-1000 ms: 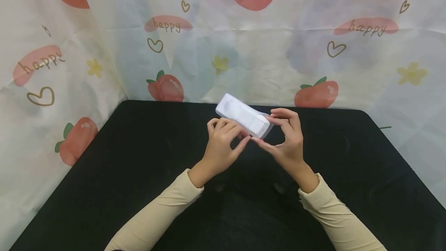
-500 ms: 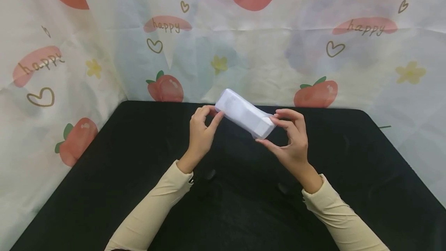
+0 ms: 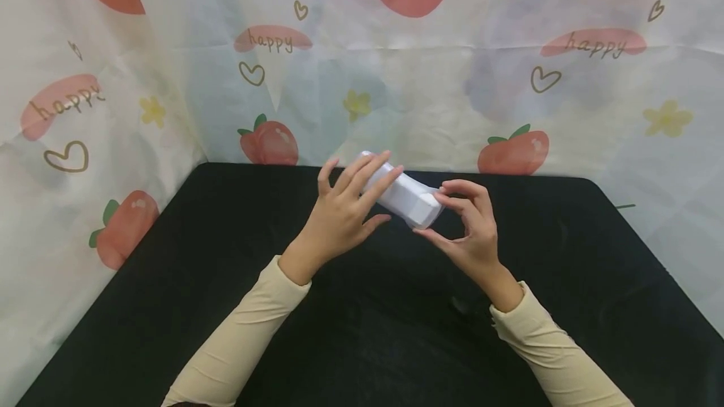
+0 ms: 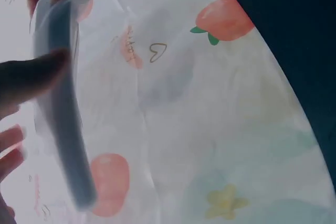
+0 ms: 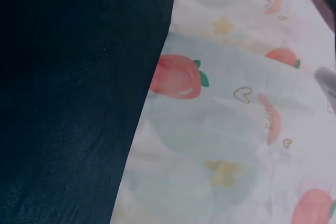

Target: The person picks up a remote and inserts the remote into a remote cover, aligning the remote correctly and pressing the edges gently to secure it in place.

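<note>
A long white box with rounded ends slants in the air over the table, wrapped in thin translucent plastic. My right hand pinches its lower right end between thumb and fingers; loose film shows there. My left hand lies across the upper left part, its fingers spread and extended over the box and its thumb held apart. The left wrist view shows the box side-on, dark against the light, with the left thumb in front of it. Only a grey tip of the box enters the right wrist view.
A black table spreads beneath both hands. Behind it and along the sides hangs a pale curtain printed with red fruit, hearts, yellow flowers and "happy".
My left hand went from curled fingers at the box's near side to pinching its left end, then spread out over it. The right hand keeps its hold, with the box tilting slightly.
</note>
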### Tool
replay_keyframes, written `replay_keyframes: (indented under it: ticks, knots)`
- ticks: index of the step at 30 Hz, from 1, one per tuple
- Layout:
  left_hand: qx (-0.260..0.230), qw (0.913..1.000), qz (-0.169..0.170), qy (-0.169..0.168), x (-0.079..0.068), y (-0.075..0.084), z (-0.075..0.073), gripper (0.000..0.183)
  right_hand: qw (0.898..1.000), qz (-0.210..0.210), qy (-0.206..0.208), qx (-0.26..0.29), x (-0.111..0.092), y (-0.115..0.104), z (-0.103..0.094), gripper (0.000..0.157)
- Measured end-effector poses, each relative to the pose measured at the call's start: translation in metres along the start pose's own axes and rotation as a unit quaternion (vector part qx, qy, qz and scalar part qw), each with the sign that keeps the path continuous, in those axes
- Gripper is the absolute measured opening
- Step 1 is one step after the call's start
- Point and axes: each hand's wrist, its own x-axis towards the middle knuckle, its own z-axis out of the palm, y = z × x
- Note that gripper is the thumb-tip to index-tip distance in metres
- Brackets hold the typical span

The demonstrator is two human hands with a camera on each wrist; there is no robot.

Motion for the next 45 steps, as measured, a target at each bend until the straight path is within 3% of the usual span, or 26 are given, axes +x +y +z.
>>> replay_keyframes:
  ticks: [2, 4, 13, 17, 21, 26, 33, 38, 45]
  knots:
    - [0.037, 0.9978, 0.042, -0.038, 0.004, 0.001, -0.002, 0.068, 1.0, -0.012, -0.009, -0.019, 0.0, 0.001, 0.0, 0.055]
    - [0.05, 0.9951, 0.058, -0.062, 0.006, 0.002, -0.002, 0.062, 0.999, -0.023, -0.022, -0.028, -0.001, 0.001, 0.0, 0.054]
    - [0.033, 0.9974, 0.021, -0.061, -0.002, 0.002, 0.004, 0.054, 0.986, -0.092, -0.101, -0.098, 0.001, 0.005, -0.006, 0.05]
    - [0.006, 0.9978, 0.01, -0.065, -0.003, 0.001, 0.003, 0.055, 0.981, -0.134, -0.087, -0.108, 0.003, 0.005, -0.008, 0.046]
    - [-0.048, 0.9952, -0.007, -0.085, -0.004, -0.003, -0.003, 0.059, 0.973, -0.203, -0.049, -0.099, 0.007, 0.005, -0.01, 0.031]
    - [-0.117, 0.986, -0.027, -0.115, -0.004, -0.008, -0.008, 0.06, 0.952, -0.292, -0.003, -0.097, 0.016, 0.001, -0.011, 0.01]
    - [-0.169, 0.9745, -0.016, -0.146, -0.007, -0.009, -0.004, 0.058, 0.923, -0.373, -0.003, -0.092, 0.022, 0.0, -0.01, 0.013]
    - [-0.16, 0.9771, -0.012, -0.14, -0.012, -0.007, 0.001, 0.057, 0.91, -0.405, -0.022, -0.083, 0.023, 0.001, -0.011, 0.019]
    - [-0.14, 0.9823, -0.025, -0.122, -0.019, -0.004, 0.005, 0.056, 0.913, -0.4, -0.047, -0.069, 0.023, 0.002, -0.013, 0.025]
